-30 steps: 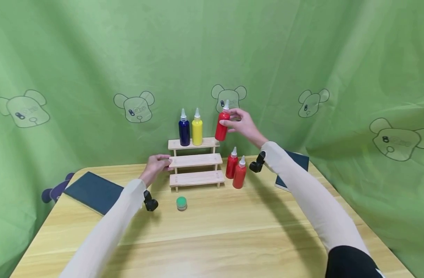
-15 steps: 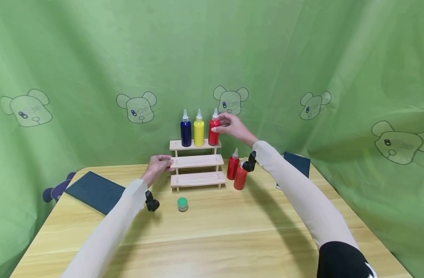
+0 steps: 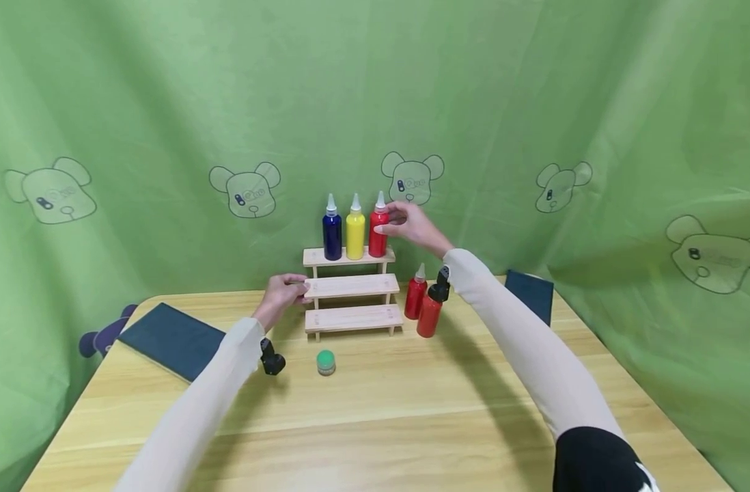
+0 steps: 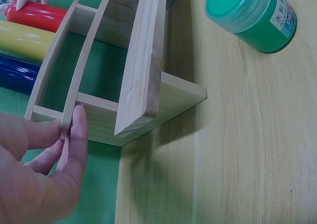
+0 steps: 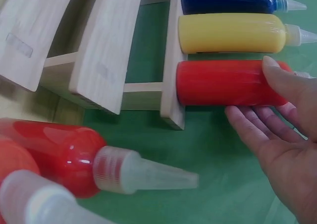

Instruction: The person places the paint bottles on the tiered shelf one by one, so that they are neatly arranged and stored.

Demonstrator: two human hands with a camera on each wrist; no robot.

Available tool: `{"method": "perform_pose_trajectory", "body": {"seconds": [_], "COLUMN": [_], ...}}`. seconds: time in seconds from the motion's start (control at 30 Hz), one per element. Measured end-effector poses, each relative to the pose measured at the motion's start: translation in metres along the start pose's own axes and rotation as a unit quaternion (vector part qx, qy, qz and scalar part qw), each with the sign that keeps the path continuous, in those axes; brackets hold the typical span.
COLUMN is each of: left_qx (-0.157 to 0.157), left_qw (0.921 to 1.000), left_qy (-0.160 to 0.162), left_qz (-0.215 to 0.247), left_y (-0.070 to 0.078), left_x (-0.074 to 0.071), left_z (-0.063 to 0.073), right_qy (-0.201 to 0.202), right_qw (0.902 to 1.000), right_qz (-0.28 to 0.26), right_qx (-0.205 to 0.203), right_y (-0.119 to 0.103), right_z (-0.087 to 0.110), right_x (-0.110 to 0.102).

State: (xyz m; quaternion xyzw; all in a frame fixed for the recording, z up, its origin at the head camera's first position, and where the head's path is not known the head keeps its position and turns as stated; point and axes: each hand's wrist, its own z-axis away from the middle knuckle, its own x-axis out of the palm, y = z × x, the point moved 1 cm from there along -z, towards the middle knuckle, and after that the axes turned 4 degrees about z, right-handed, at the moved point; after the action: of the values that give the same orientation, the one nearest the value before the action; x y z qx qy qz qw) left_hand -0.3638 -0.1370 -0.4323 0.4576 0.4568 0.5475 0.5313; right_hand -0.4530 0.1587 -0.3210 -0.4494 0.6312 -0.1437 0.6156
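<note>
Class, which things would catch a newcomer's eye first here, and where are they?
Three bottles, blue, yellow and red, stand on the top step of a wooden rack. The right hand touches the red one; the left hand holds the middle step.

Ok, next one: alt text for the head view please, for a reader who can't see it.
A right hand touches a red bottle standing beside yellow and blue bottles on the top step of a wooden rack, while the left hand holds the rack's middle step. Two more red bottles and a green jar stand on the table.
</note>
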Motion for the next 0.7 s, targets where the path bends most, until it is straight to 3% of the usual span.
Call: {"method": "perform_pose_trajectory", "body": {"seconds": [0.43, 0.7], "left_qx": [0.005, 0.000], "left_qw": [1.0000, 1.0000], "left_qy": [0.001, 0.001], "left_qz": [-0.003, -0.008], "left_y": [0.0014, 0.0009], "left_x": [-0.0025, -0.0053], "left_z": [-0.0009, -0.0026], "right_qy": [0.002, -0.028], "right_qw": [1.0000, 0.9994], "right_qz": [-0.003, 0.014], "right_qx": [0.001, 0.011], "right_y": [0.0002, -0.0062], "right_z": [-0.0024, -0.0045], "right_x": [0.0035, 0.0026]}}
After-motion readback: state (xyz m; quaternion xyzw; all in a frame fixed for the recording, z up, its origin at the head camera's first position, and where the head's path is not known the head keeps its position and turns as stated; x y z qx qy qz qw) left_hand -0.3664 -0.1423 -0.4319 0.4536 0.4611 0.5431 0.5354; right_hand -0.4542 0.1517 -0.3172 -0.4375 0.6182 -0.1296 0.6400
